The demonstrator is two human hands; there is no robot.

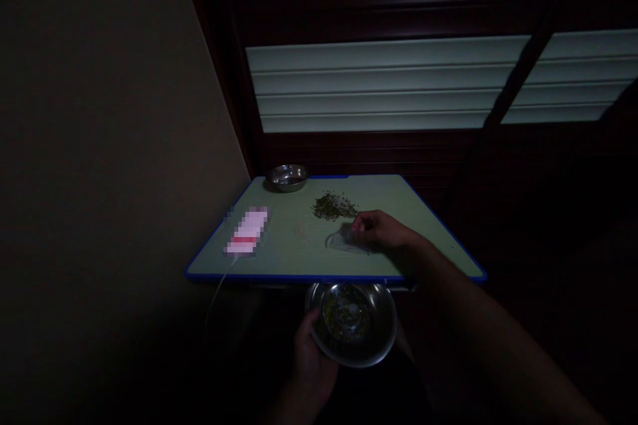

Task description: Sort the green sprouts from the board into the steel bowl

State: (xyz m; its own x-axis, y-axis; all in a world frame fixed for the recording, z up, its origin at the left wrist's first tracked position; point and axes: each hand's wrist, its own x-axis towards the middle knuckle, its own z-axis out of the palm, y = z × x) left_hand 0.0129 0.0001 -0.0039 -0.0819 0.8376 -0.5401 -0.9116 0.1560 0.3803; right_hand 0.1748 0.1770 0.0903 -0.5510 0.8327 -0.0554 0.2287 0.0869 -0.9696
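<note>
My left hand (313, 362) grips the rim of a steel bowl (386, 339) just below the table's near edge. Inside it, a smaller round vessel (326, 309) shows green bits and a pale clump; the dimness blurs its details. Over the right half of the table, my right hand (376, 229) has its fingers pinched together. What they hold, if anything, is hidden. Under those fingertips lies a pale, see-through patch (343, 242) that may be thin plastic. Just beyond is a loose pile of small dark green bits (331, 206).
The pale green table (289, 262) has a blue rim. Another steel bowl (288, 179) stands at its back left corner. A blurred-out phone (248, 231) lies on the left with a white cable (218, 289) hanging off the edge. Wall and dark slatted panels enclose the left and back.
</note>
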